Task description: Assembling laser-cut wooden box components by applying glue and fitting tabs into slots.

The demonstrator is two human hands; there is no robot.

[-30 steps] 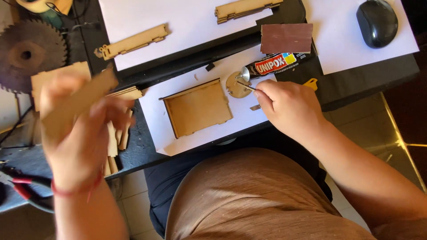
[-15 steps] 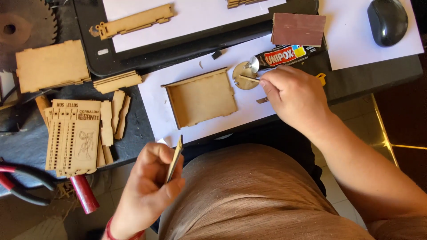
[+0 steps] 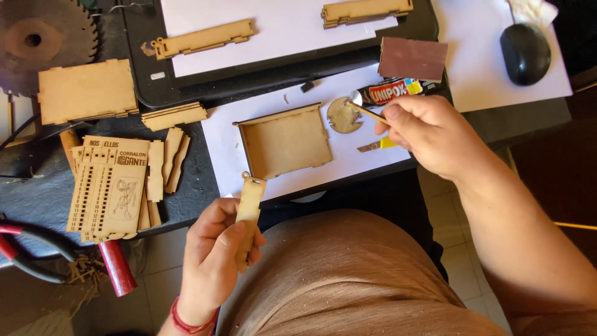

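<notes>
My left hand: fingers curled around upright wooden strip. My right hand: fingertips pinching thin stick over round disc.

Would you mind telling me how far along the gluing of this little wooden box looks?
Done: the open box tray already stands assembled on the white paper. In hand: the left hand holds a narrow wooden strip, and the right hand dips a thin stick at the glue disc. Left: loose strips and panels lie unattached.
</notes>
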